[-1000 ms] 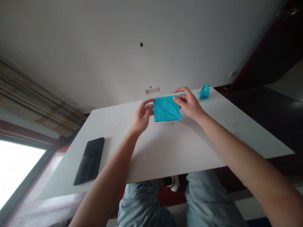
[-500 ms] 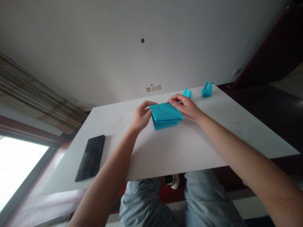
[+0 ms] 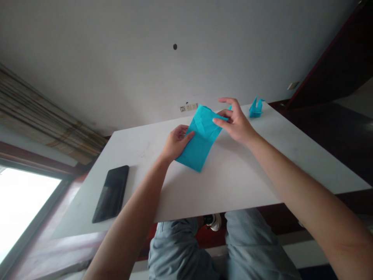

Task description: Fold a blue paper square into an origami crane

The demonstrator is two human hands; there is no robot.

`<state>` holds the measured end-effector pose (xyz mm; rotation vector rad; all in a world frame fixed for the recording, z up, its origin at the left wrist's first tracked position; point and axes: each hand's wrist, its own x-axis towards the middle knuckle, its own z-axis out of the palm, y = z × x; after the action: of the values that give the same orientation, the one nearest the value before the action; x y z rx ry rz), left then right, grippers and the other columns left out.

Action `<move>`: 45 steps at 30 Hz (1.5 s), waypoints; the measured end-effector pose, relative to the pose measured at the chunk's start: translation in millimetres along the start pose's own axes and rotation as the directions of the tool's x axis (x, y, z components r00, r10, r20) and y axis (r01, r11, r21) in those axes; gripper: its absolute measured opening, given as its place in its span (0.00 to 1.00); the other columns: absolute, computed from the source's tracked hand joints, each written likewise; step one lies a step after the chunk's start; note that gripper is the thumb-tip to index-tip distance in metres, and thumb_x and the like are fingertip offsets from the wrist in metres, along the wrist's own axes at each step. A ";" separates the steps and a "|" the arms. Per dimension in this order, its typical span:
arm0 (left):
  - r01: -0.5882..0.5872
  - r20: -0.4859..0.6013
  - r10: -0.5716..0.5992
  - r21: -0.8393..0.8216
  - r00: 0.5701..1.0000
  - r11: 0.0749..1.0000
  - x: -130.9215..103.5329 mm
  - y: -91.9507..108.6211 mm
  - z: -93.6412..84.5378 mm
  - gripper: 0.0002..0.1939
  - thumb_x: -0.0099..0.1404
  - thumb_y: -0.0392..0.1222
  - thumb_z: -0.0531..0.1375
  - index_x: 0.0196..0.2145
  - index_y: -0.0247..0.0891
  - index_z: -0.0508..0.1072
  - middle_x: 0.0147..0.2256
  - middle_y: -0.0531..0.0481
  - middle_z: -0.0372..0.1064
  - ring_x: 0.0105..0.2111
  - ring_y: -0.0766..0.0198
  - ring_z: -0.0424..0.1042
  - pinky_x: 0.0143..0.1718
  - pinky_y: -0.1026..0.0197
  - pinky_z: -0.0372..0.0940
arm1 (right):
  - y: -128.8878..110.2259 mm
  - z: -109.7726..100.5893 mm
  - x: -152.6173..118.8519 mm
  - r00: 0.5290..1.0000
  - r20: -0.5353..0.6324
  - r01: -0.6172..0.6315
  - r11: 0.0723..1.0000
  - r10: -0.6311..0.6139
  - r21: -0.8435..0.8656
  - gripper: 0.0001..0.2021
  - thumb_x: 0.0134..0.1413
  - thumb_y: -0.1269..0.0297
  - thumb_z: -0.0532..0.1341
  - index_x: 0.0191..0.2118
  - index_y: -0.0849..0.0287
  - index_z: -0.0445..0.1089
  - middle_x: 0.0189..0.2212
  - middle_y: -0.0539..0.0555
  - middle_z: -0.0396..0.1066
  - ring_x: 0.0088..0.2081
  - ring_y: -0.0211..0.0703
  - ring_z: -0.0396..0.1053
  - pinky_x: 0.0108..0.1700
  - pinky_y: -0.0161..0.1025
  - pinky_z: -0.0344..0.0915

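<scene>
A folded sheet of blue origami paper [image 3: 198,146] is held tilted above the white table, with creases showing across its upper part. My left hand [image 3: 177,144] grips its left edge, thumb on the front and fingers behind. At the upper right corner, my right hand [image 3: 236,122] pinches the paper between thumb and fingers, its index finger raised clear. Beyond the right hand stands a folded blue paper crane [image 3: 255,109] on the table's far right corner. A second blue folded piece is almost wholly hidden behind the right hand; only a tip shows.
On the left of the white table [image 3: 140,175] lies a black smartphone [image 3: 111,193]. The far table edge meets a grey wall with sockets [image 3: 189,107]. My knees are under the near edge. A curtain [image 3: 43,120] and a bright window are at the left.
The paper has been turned from lying nearly level to a steep slant, its face now towards me. My right hand has moved slightly up and right, lifting its index finger.
</scene>
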<state>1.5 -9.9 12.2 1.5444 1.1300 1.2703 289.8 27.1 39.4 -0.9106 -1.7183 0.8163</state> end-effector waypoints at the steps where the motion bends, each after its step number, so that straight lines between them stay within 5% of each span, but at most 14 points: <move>1: 0.003 0.004 -0.003 -0.029 1.000 1.000 -0.2 -0.1 0.5 0.33 0.63 0.71 0.85 0.50 0.44 0.84 0.36 0.50 0.85 0.34 0.59 0.80 0.32 0.62 0.71 | 0.3 -0.1 0.1 1.000 0.008 0.005 1.000 -0.005 -0.015 0.40 0.64 0.35 0.79 0.75 0.38 0.71 0.46 0.51 0.82 0.43 0.54 0.78 0.46 0.51 0.76; 7: -0.019 0.027 0.022 -0.109 0.999 0.994 -2.3 0.2 -0.4 0.35 0.67 0.60 0.85 0.63 0.49 0.81 0.36 0.53 0.84 0.34 0.60 0.83 0.34 0.62 0.73 | -5.0 -4.5 -0.6 0.995 0.070 0.075 0.996 -0.071 -0.052 0.25 0.67 0.51 0.75 0.67 0.43 0.85 0.65 0.56 0.86 0.56 0.59 0.82 0.55 0.55 0.80; 13: -0.215 -0.005 0.217 0.110 0.976 0.970 0.3 2.3 -7.7 0.25 0.73 0.56 0.81 0.62 0.46 0.90 0.39 0.49 0.86 0.40 0.60 0.83 0.46 0.59 0.79 | -3.0 -11.4 -1.6 0.985 0.169 0.050 0.989 -0.026 -0.136 0.29 0.62 0.50 0.83 0.67 0.47 0.89 0.61 0.58 0.91 0.60 0.66 0.86 0.63 0.61 0.82; 15: -0.226 0.008 0.228 0.181 0.974 0.957 0.9 2.3 -9.8 0.27 0.73 0.57 0.80 0.64 0.45 0.91 0.43 0.47 0.88 0.43 0.57 0.85 0.51 0.55 0.82 | -1.8 -12.7 -1.9 0.985 0.158 0.107 0.968 -0.072 -0.226 0.27 0.63 0.55 0.82 0.66 0.48 0.90 0.64 0.58 0.90 0.64 0.66 0.86 0.68 0.61 0.80; 18: -0.254 0.041 0.254 0.293 0.966 0.922 0.2 2.2 -11.2 0.23 0.74 0.58 0.79 0.61 0.46 0.93 0.49 0.44 0.91 0.47 0.54 0.87 0.55 0.51 0.84 | -0.7 -13.6 -1.1 0.979 0.156 0.177 0.924 -0.130 -0.340 0.18 0.65 0.60 0.80 0.60 0.50 0.92 0.59 0.59 0.91 0.57 0.63 0.86 0.64 0.58 0.81; 22: -0.349 0.068 0.351 0.381 0.934 0.856 -0.4 2.1 -10.6 0.15 0.79 0.58 0.74 0.51 0.46 0.95 0.45 0.43 0.88 0.44 0.55 0.85 0.49 0.52 0.83 | -1.7 -14.7 1.6 0.968 0.101 0.251 0.888 -0.229 -0.385 0.10 0.68 0.51 0.81 0.46 0.49 0.92 0.49 0.58 0.84 0.55 0.62 0.82 0.63 0.61 0.79; 25: -0.385 0.038 0.397 0.349 0.917 0.855 0.5 2.7 -10.1 0.18 0.79 0.62 0.74 0.43 0.44 0.93 0.46 0.42 0.86 0.45 0.55 0.84 0.47 0.53 0.82 | -4.4 -15.2 3.7 0.976 0.036 0.214 0.933 -0.213 -0.287 0.23 0.65 0.34 0.82 0.41 0.49 0.89 0.46 0.57 0.82 0.53 0.62 0.80 0.63 0.62 0.79; 28: -0.296 0.062 0.291 0.282 0.955 0.913 0.2 3.8 -8.7 0.25 0.78 0.68 0.74 0.41 0.43 0.91 0.45 0.42 0.88 0.46 0.54 0.85 0.48 0.53 0.81 | -8.0 -13.5 5.3 0.997 0.033 0.070 0.996 -0.068 -0.061 0.34 0.57 0.20 0.81 0.39 0.50 0.84 0.38 0.55 0.82 0.44 0.56 0.80 0.51 0.55 0.81; 32: -0.153 0.162 0.133 0.119 0.978 0.981 -1.5 2.8 -3.4 0.28 0.73 0.72 0.77 0.47 0.42 0.88 0.46 0.42 0.91 0.46 0.53 0.86 0.47 0.53 0.80 | -11.7 -9.3 6.8 1.000 0.027 -0.003 0.994 0.000 0.113 0.38 0.48 0.17 0.83 0.37 0.50 0.80 0.34 0.52 0.82 0.39 0.52 0.80 0.44 0.49 0.82; 36: -0.222 0.121 0.203 0.179 0.972 0.958 -1.3 1.1 -2.8 0.17 0.74 0.58 0.78 0.48 0.43 0.89 0.48 0.44 0.91 0.46 0.55 0.85 0.51 0.52 0.78 | -14.3 -9.2 7.1 0.999 -0.036 0.038 0.993 -0.034 0.108 0.37 0.46 0.18 0.84 0.36 0.49 0.80 0.31 0.50 0.78 0.33 0.47 0.75 0.37 0.46 0.76; 40: -0.399 0.049 0.427 0.467 0.903 0.789 -1.8 2.6 -7.7 0.04 0.76 0.43 0.76 0.47 0.47 0.92 0.44 0.49 0.91 0.42 0.56 0.81 0.54 0.47 0.76 | -21.0 -12.8 3.3 0.994 -0.024 0.113 0.981 -0.110 0.159 0.34 0.52 0.21 0.84 0.37 0.48 0.81 0.30 0.49 0.77 0.28 0.42 0.68 0.32 0.44 0.69; 43: -0.540 0.044 0.606 0.509 0.794 0.671 -3.0 4.4 -7.7 0.11 0.77 0.33 0.72 0.46 0.48 0.93 0.45 0.49 0.91 0.40 0.59 0.82 0.52 0.49 0.76 | -26.4 -15.8 -1.2 0.980 0.108 0.135 0.961 -0.165 0.239 0.35 0.59 0.19 0.79 0.36 0.50 0.82 0.31 0.51 0.79 0.27 0.40 0.65 0.30 0.44 0.65; 45: -0.606 0.018 0.659 0.413 0.752 0.680 -3.3 4.9 -5.7 0.16 0.76 0.29 0.68 0.48 0.47 0.93 0.48 0.48 0.91 0.43 0.60 0.85 0.46 0.54 0.77 | -28.2 -17.2 -3.3 0.974 0.149 0.125 0.957 -0.168 0.262 0.37 0.64 0.16 0.73 0.38 0.50 0.83 0.33 0.52 0.81 0.28 0.41 0.65 0.30 0.44 0.64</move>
<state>-3.7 -14.0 17.0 2.3330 0.9966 1.6886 301.3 12.3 66.7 -0.5472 -1.7557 1.0082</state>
